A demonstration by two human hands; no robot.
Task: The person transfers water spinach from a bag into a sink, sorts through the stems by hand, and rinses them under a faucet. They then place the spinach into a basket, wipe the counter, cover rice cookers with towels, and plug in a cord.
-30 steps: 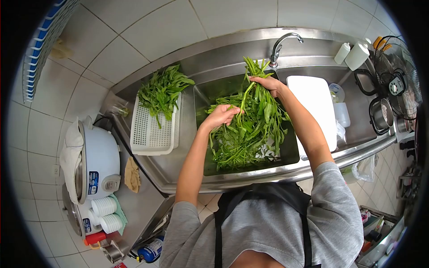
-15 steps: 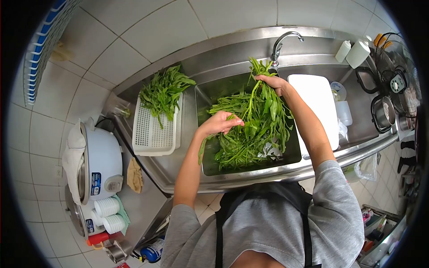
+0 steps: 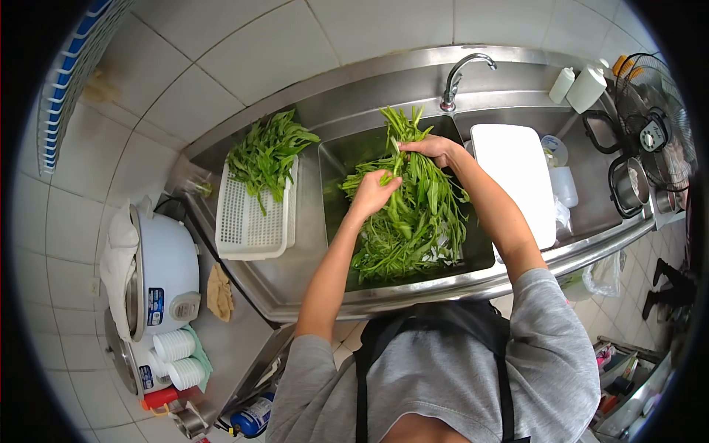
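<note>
A large heap of water spinach (image 3: 417, 214), with long green stems and narrow leaves, lies in the left sink basin (image 3: 334, 199). Near the back of the basin, my right hand (image 3: 437, 150) is closed round a bunch of stems, their ends pointing up past the fingers. Beside it on the left, my left hand (image 3: 374, 196) has its fingers pinched on green stems at the bunch's edge. To the left, a white perforated basket (image 3: 247, 240) on the drainboard holds more leafy greens (image 3: 269, 151) at its far end.
A tall faucet (image 3: 450, 88) rises behind the basins. The white board (image 3: 513, 184) lies right of the heap, partly over the right basin. Two white bottles (image 3: 583, 92) stand at the back right. A rice cooker (image 3: 170, 258) and stacked white cups (image 3: 177, 354) sit at left.
My right hand has come down and left with the bunch. My left hand has moved up and right and now meets the stems just beside the right hand.
</note>
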